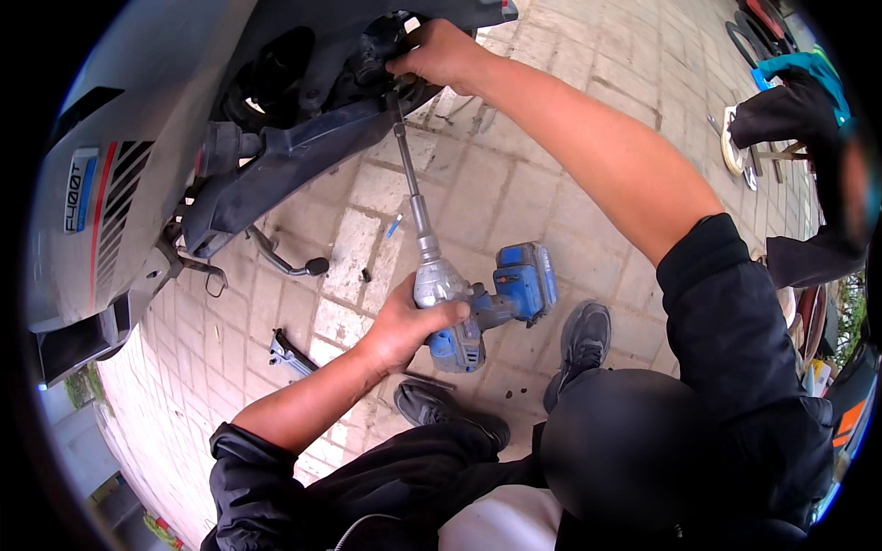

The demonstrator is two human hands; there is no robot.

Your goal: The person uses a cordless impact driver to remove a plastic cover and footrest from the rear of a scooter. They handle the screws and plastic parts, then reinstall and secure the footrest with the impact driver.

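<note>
My left hand (pixel 397 329) is wrapped round the body of a blue and grey cordless impact wrench (pixel 443 286). Its blue battery (pixel 525 281) sticks out to the right. From the tool's nose a long extension bar with a socket (pixel 411 170) runs up to the underside of a grey and black motorcycle (pixel 138 174). Beside the socket's tip, my right hand (pixel 443 57) reaches in among dark parts, fingers bent and closed. What those fingers hold is hidden in shadow.
A side stand (pixel 287 261) juts from the motorcycle's underside. On the paved ground lie a metal and black tool (pixel 292 353) and a small blue-white item (pixel 394 225). My shoes (pixel 586 338) are close below the wrench. Another person (pixel 799 101) sits at the far right.
</note>
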